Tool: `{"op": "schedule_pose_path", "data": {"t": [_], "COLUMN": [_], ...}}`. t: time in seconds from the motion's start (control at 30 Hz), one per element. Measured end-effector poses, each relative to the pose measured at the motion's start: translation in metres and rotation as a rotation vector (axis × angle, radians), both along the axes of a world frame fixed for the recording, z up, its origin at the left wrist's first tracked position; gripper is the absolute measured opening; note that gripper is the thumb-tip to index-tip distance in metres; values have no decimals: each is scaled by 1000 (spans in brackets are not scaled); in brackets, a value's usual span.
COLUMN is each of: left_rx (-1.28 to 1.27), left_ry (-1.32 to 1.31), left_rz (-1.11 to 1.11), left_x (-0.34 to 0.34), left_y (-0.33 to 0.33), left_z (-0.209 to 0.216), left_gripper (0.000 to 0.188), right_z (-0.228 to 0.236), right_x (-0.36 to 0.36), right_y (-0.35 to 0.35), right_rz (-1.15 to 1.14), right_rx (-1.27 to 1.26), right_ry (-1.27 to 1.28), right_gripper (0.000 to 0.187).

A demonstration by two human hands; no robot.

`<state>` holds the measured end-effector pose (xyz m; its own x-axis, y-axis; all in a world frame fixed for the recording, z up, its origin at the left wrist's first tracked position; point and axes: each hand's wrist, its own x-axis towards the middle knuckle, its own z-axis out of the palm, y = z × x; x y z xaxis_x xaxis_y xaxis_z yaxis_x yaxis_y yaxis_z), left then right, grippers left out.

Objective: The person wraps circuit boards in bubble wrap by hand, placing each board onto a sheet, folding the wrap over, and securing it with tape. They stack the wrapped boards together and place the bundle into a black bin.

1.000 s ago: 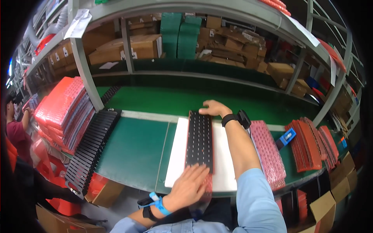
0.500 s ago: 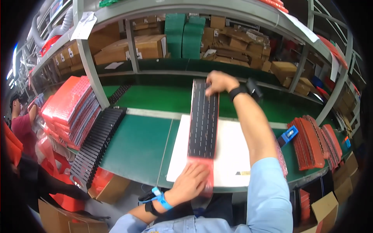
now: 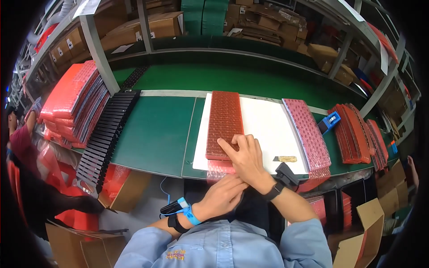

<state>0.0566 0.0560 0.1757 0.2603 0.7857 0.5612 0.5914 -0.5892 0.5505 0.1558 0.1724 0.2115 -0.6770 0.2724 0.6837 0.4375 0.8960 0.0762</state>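
Observation:
A long red bubble-wrap bag (image 3: pixel 224 118) lies on a white board (image 3: pixel 263 120), its lighter pink flap (image 3: pixel 220 167) hanging toward me over the table edge. Something dark shows through the bag. My right hand (image 3: pixel 248 161) rests over the bag's near end, index finger stretched out and the other fingers bent apart. Just below it, beside the flap, my left hand (image 3: pixel 223 194) has its fingers pressed together; whatever they may pinch is hidden. A black device (image 3: pixel 287 174) sits at my right wrist. To the right on the board lies a knife with a tape-wrapped handle (image 3: pixel 287 158).
Black slotted panels (image 3: pixel 107 134) line the left, beside stacked pink bubble-wrapped packs (image 3: pixel 71 100). A pink bubble-wrap bag (image 3: pixel 306 129), a blue tape dispenser (image 3: pixel 330 122) and red packs (image 3: pixel 351 134) stand right. Cardboard boxes (image 3: pixel 129 192) sit below the green table (image 3: pixel 156 129). A person (image 3: pixel 22 134) is far left.
The black slotted panel is now covered by the red bag. My right hand has come down from its far end to the near end. My left hand has shifted slightly right.

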Motion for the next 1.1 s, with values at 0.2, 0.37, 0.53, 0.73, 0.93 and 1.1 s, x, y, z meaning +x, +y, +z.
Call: {"op": "schedule_pose_path", "data": {"t": [0.2, 0.37, 0.53, 0.73, 0.93, 1.1], "left_rx": [-17, -73, -311, -260, 16, 119], "left_ry": [-159, -161, -204, -248, -75, -6], "left_rz": [-32, -58, -29, -69, 121, 199], "left_x": [-9, -17, -19, -29, -35, -33], "left_y": [2, 10, 31, 5, -3, -3], "left_z": [-11, -1, 17, 19, 14, -13], "left_gripper": [23, 22, 23, 24, 23, 21], "right_z": [-3, -17, -6, 31, 0, 5], "right_x": [-8, -13, -21, 70, 167, 106], "right_y": [11, 36, 69, 71, 15, 14], "right_rz": [-45, -30, -103, 120, -316, 34], "right_rx": [-212, -208, -389, -622, -501, -817], "right_ry": [-67, -59, -155, -21, -116, 54], "right_gripper": [56, 70, 68, 44, 31, 20]}}
